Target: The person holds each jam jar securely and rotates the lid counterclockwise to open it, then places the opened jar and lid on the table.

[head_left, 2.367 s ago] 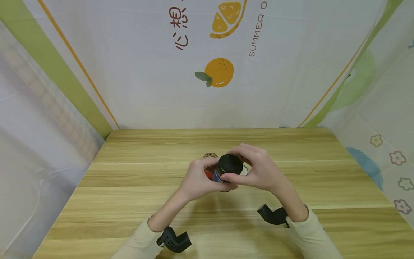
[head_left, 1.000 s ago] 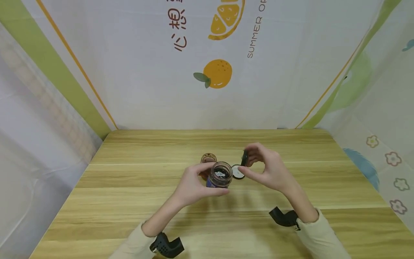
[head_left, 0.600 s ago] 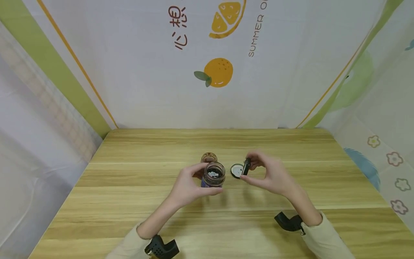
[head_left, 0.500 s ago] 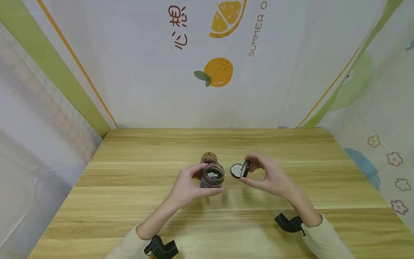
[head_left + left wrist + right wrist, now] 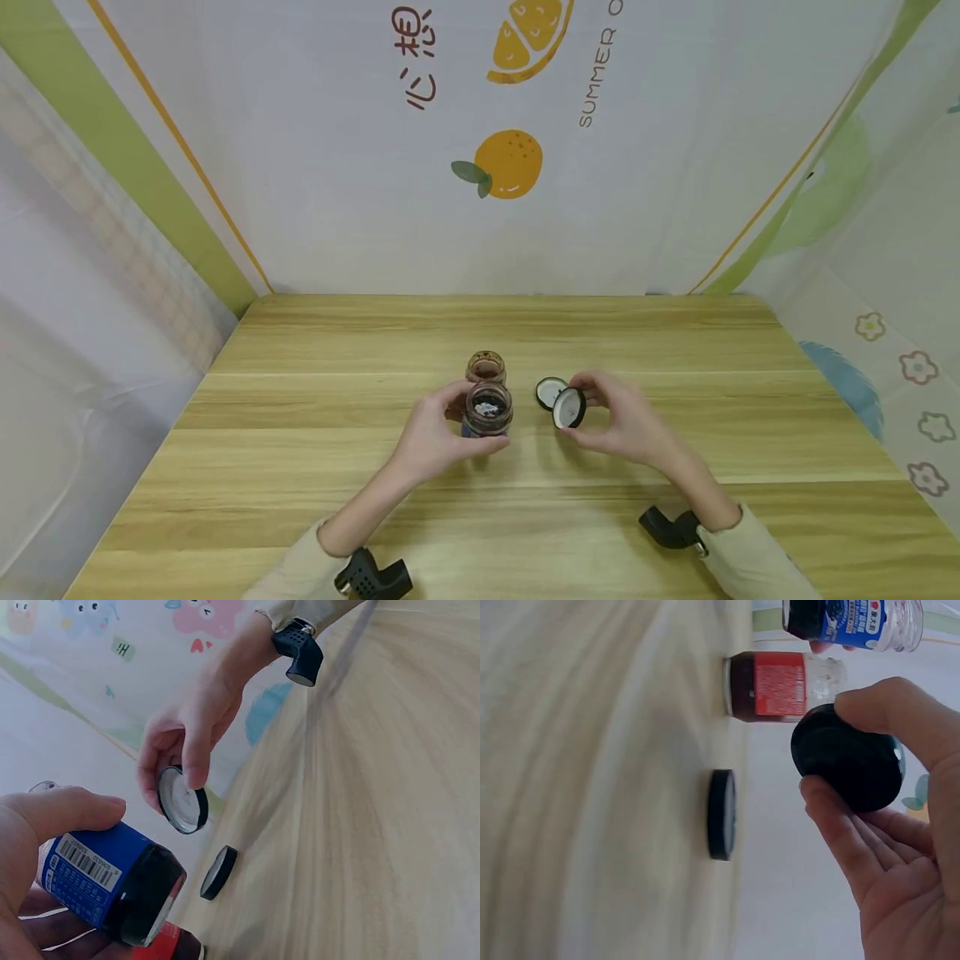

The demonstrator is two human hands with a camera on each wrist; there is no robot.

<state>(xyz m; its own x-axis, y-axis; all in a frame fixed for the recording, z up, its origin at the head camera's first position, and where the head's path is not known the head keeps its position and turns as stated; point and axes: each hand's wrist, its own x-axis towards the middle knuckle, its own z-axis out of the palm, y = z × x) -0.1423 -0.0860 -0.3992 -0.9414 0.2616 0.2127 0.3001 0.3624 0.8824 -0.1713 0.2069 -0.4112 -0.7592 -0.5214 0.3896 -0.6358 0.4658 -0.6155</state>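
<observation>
My left hand grips a lidless glass jar with a blue label, its mouth up and dark contents inside. In the right wrist view this jar is held above the table. A black jar lid is pinched between the thumb and fingers of my right hand, its white inside facing up and toward the left. Just beyond it a second black lid lies on the table, white side up. Behind the held jar stands a lidless jar with a red label, partly hidden in the head view.
The wooden table spreads out around both hands. Along its back edge hangs a white curtain with printed oranges. Black wrist cameras sit on both forearms.
The lid came off the blue-labelled jar and moved right with my right hand, then tipped so its white inside faces up. My left hand shifted left with the jar.
</observation>
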